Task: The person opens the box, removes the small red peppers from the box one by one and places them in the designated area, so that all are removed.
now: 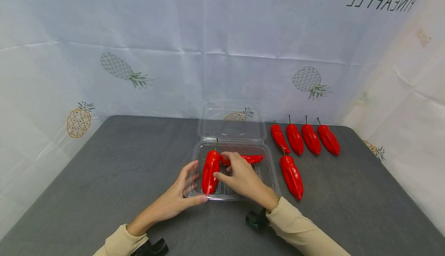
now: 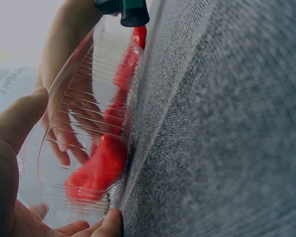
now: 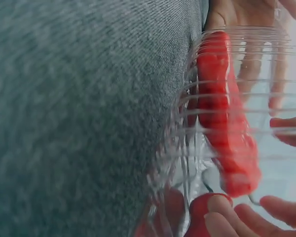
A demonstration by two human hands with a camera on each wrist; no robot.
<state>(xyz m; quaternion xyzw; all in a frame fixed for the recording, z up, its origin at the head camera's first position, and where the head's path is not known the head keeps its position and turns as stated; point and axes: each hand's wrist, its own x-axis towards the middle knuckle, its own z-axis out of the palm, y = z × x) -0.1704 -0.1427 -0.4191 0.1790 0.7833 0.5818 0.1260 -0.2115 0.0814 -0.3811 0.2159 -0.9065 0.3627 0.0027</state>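
A clear plastic clamshell container (image 1: 272, 171) lies on the table with its lid raised behind it. Inside, one red chili pepper (image 1: 211, 173) points its stem away from me, and a second red chili pepper (image 1: 255, 159) lies crosswise behind my right hand. My left hand (image 1: 177, 196) holds the container's front left corner, thumb at the front rim and fingers along the left wall. My right hand (image 1: 241, 176) reaches inside; its fingers touch the crosswise pepper's left end, while the thumb sits apart, beside the first pepper. Fingers (image 3: 224, 215) show near red skin in the right wrist view.
Several more red peppers (image 1: 294, 139) stand in a row to the right of the container, with a single pepper (image 1: 292, 176) nearer me. The dark grey table (image 1: 146, 151) meets a pineapple-print cloth (image 1: 174, 74) at its back edge.
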